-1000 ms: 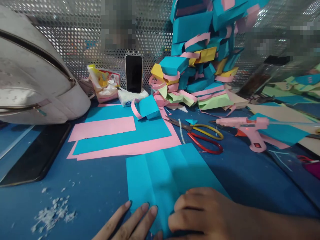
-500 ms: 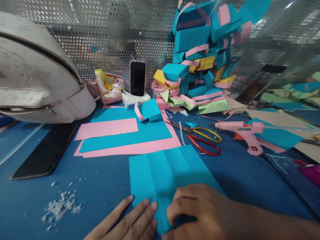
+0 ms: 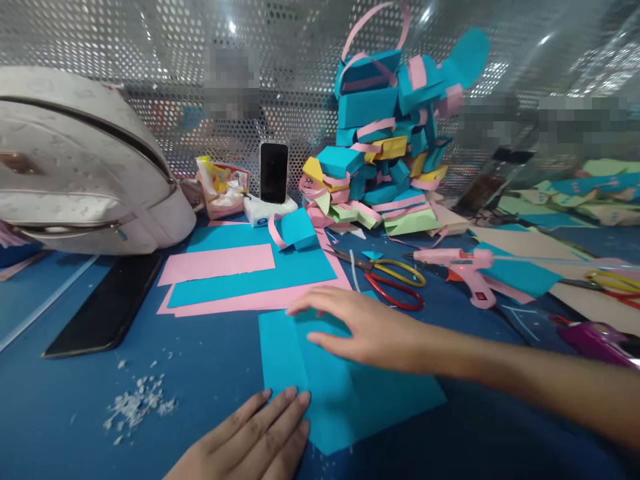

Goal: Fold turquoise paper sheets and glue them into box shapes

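Observation:
A blue sheet of paper (image 3: pixel 320 393) with lengthwise creases lies in front of me on the table. My left hand (image 3: pixel 250 433) rests flat with fingertips on the sheet's lower left edge. Across the sheet's far part reaches my right hand (image 3: pixel 350 323), its fingers slightly bent and the thumb apart from them. Nothing shows between those fingers; whether they touch the paper I cannot tell. Just beyond is a stack of pink and blue sheets (image 3: pixel 250 289), topped by a pink strip (image 3: pixel 220 264) and a small blue paper bag (image 3: pixel 297 230) with a pink handle.
Scissors (image 3: pixel 397 287) and a pink glue gun (image 3: pixel 463 267) lie to the right. Behind them rises a pile of blue paper bags (image 3: pixel 367 107). At left are a black phone (image 3: pixel 107 303), a white backpack (image 3: pixel 90 180) and paper scraps (image 3: pixel 140 403). Another phone (image 3: pixel 273 172) stands upright at the back.
My right hand has moved from the sheet's near end up to its far end, and its curled fingers have opened out. The left hand stays on the left edge. The view has shifted slightly.

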`<action>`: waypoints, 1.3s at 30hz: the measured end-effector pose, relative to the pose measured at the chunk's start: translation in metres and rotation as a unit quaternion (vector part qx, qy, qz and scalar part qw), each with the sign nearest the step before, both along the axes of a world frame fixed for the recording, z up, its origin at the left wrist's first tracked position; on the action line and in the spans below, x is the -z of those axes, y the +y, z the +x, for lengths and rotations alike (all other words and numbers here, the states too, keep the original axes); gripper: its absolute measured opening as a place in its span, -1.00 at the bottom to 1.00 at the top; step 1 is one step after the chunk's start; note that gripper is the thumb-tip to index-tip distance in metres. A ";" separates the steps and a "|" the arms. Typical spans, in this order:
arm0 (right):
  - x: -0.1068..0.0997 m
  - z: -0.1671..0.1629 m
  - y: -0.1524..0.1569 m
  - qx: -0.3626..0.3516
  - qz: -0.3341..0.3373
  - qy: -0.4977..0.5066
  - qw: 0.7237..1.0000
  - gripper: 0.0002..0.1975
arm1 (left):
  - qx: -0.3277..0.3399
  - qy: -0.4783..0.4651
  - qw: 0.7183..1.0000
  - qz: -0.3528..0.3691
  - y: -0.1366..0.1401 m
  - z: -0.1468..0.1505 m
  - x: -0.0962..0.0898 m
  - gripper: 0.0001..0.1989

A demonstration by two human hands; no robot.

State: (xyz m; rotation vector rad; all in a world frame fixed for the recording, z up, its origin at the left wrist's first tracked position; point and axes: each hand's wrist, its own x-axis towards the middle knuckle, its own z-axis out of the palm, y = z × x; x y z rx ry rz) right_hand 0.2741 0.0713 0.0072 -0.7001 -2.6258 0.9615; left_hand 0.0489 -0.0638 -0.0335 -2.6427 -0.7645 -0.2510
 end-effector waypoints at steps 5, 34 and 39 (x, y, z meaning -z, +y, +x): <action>0.003 -0.058 0.041 -0.081 -0.047 -0.061 0.994 -0.69 | 0.010 -0.003 1.000 -0.010 -0.003 0.000 0.000 -0.55; 0.014 -0.091 0.081 -0.140 -0.247 -0.097 0.954 -0.64 | -0.002 0.023 0.996 -0.081 -0.012 0.004 -0.019 -0.40; 0.015 -0.092 0.081 -0.140 -0.242 -0.095 0.955 -0.66 | -0.002 0.023 0.997 -0.074 -0.011 0.003 -0.018 -0.42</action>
